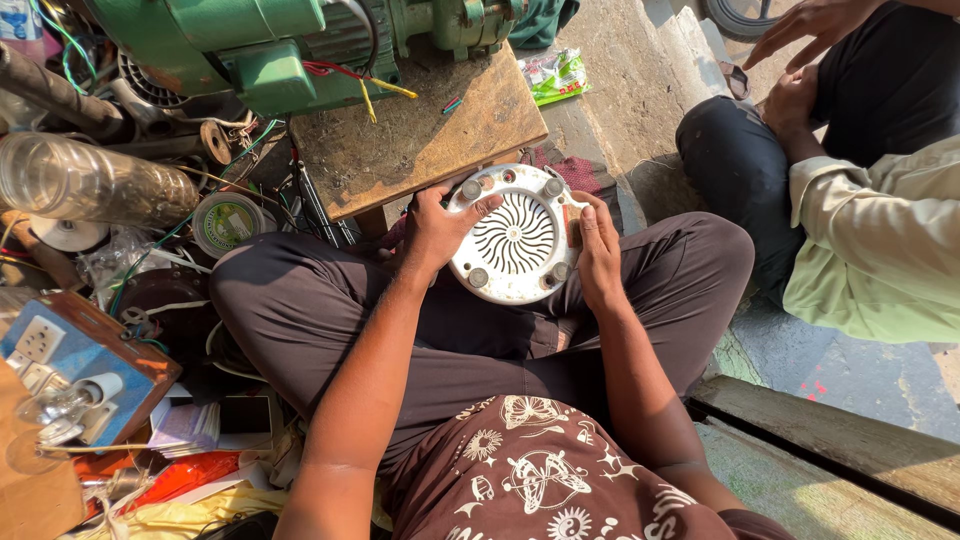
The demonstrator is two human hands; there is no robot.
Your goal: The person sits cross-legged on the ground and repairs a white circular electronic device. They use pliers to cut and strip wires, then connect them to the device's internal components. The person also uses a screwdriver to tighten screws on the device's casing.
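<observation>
Beside a wooden board (pixel 420 140), both hands (pixel 440 225) (pixel 598 250) grip a white vented base (pixel 515 235).

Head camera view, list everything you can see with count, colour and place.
Round appliance base: one, white with swirl vents and grey feet, upside down on the lap, held from both sides.
Wooden board: one, brown, just beyond the base.
Motor: one, green, at the board's far edge.
Plastic bottle: one, clear, lying at far left.
Wire spool: one, green and grey, left of the knee.
Socket board: one, blue with white sockets, lower left.
Other person: one, pale green sleeve, dark trousers, seated right.
Left hand: on the base's left rim.
Right hand: on its right rim.
</observation>
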